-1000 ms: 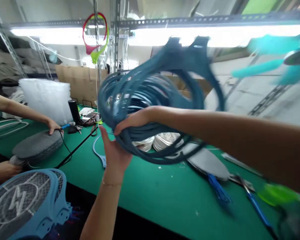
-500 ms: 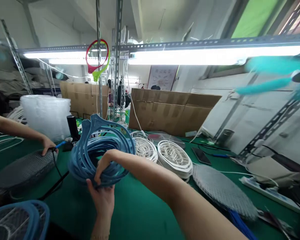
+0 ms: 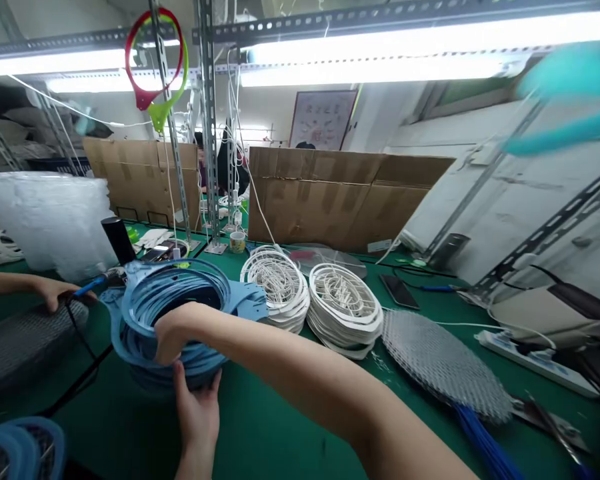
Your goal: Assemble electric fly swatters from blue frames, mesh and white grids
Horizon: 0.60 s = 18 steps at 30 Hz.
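A thick stack of blue plastic ring frames [image 3: 180, 280], with flat tabs fanning out at its sides, sits left of centre on the bench. My right hand [image 3: 177, 330] reaches across from the right and curls over the near rim, its fingertips hidden inside the rings. Below it, my left hand [image 3: 199, 407] holds the near underside of the same stack, thumb up against the outer edge. Just right of the blue frames stand two stacks of white ring frames [image 3: 275, 287], the nearer-right stack [image 3: 345, 310] with thin inner strands showing.
At left, a co-worker's hand [image 3: 55, 293] holds a blue-handled tool [image 3: 90, 285] over grey mesh discs [image 3: 30, 340]. More grey mesh discs [image 3: 445, 357] lie right, near a phone [image 3: 400, 292] and a power strip [image 3: 535, 360]. More blue frames [image 3: 23, 443] occupy the lower left corner.
The blue stack has gone from tilted up, tabs raised, to lying flatter with tabs at its sides. Both my hands stay on it. The view has shifted, so most things appear further left.
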Each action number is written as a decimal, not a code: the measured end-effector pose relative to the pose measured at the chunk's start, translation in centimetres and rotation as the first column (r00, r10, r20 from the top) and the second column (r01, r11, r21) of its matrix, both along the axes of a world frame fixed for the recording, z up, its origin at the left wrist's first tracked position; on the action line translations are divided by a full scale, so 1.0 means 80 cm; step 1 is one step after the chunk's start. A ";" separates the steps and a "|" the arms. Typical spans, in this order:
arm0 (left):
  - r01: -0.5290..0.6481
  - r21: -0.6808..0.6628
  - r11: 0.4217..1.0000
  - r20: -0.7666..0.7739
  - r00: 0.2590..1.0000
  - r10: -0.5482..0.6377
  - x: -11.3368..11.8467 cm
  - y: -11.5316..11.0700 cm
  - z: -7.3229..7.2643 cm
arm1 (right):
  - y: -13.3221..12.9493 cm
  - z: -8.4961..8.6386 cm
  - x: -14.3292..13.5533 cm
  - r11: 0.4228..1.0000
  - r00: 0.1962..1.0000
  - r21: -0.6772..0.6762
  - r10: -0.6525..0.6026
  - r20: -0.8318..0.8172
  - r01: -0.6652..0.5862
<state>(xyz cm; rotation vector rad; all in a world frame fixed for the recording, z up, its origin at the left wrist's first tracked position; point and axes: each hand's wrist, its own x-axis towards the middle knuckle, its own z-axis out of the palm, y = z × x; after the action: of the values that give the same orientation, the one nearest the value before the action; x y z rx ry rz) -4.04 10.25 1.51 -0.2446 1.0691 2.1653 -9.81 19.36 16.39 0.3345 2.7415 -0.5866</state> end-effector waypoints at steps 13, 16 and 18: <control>0.234 -0.230 0.945 -0.097 0.960 -0.261 -0.074 0.045 0.042 | 0.063 -0.037 0.045 0.847 0.814 0.248 -0.306 -0.494 0.469; 0.404 -0.354 0.844 -0.097 0.881 -0.463 -0.100 0.033 0.028 | 0.061 -0.018 0.078 0.782 0.712 0.159 -0.437 -0.549 0.603; 0.452 -0.485 0.749 -0.084 0.828 -0.554 -0.109 0.023 0.012 | 0.035 -0.015 0.127 0.820 0.691 0.116 -0.387 -0.610 0.561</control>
<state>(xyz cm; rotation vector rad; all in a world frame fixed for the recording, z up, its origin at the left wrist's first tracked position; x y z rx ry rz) -12.76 12.08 2.44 0.0924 1.5563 1.4559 0.35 22.13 15.21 1.1643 3.3381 -0.4352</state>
